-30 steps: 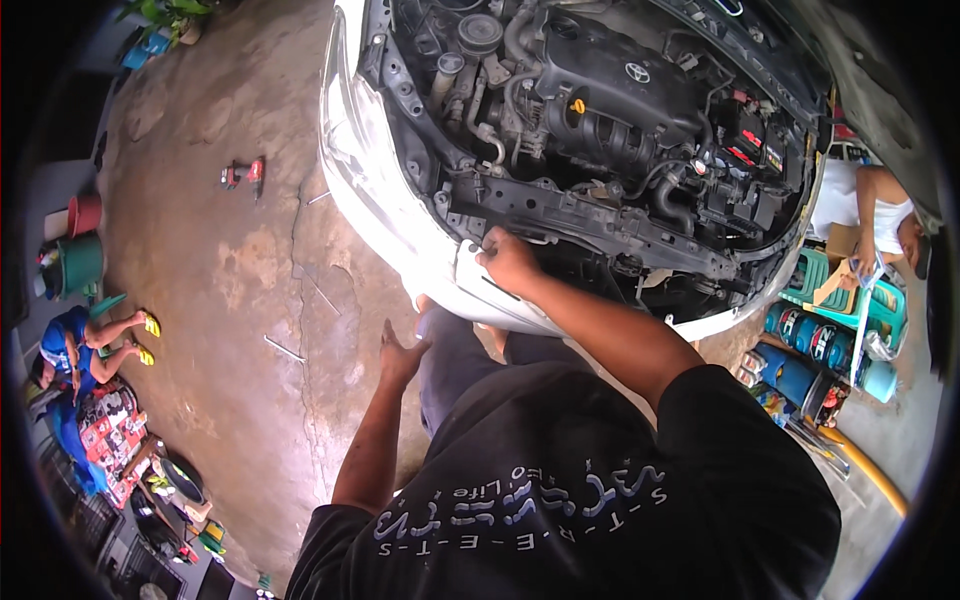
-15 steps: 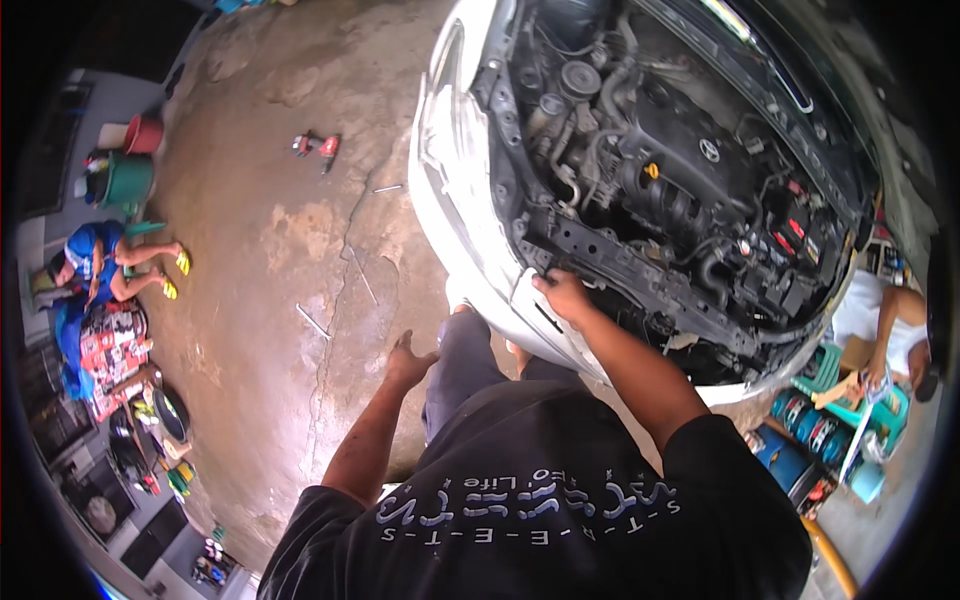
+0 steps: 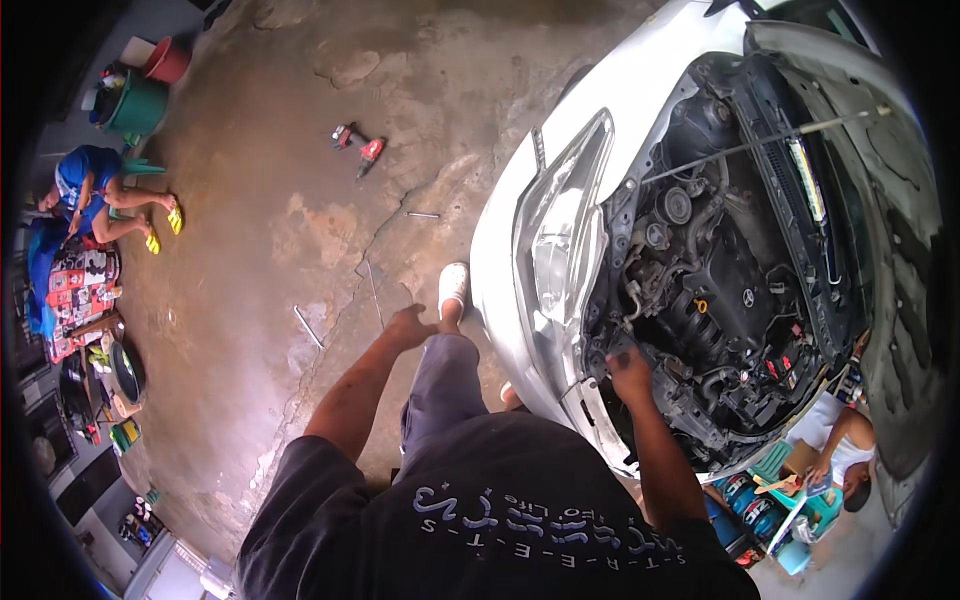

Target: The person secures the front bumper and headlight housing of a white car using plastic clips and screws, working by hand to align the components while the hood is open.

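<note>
Head view: my right hand (image 3: 630, 368) rests on the front edge of the engine bay (image 3: 735, 300) of the white car (image 3: 600, 130), fingers curled down onto the dark parts just behind the headlight (image 3: 560, 240); whether they clasp anything I cannot tell. My left hand (image 3: 412, 325) hangs free beside the car's bumper, fingers loosely bent and gripping nothing, just above my knee. My shoe (image 3: 453, 286) stands on the concrete floor (image 3: 280, 200) close to the bumper. The hood (image 3: 880, 200) is raised, held by a thin prop rod (image 3: 760, 145) across the bay. Well away from the car, a red drill (image 3: 358, 145) lies on the floor, with a metal bar (image 3: 308, 327) nearer my left hand. A seated person in blue (image 3: 90, 190) is far off across the floor; another person (image 3: 840, 450) sits beyond the car's front.
</note>
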The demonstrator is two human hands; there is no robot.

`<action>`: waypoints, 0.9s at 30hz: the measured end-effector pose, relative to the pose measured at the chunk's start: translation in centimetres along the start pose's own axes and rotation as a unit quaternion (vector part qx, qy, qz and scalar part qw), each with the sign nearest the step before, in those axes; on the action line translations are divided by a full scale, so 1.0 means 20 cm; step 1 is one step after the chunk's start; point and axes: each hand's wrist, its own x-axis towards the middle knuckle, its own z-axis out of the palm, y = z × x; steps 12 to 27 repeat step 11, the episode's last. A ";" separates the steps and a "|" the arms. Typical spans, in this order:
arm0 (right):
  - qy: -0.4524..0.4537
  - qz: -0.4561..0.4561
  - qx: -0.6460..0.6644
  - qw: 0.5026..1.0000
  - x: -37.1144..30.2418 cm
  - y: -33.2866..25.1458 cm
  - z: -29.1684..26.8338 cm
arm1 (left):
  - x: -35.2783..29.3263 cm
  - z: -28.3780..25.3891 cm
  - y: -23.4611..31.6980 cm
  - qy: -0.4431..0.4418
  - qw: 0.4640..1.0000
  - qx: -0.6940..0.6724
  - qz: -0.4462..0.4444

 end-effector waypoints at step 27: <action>0.260 -0.039 0.075 0.962 0.79 -1.19 -0.13 | 0.66 -0.74 0.01 0.080 0.988 -0.129 -0.019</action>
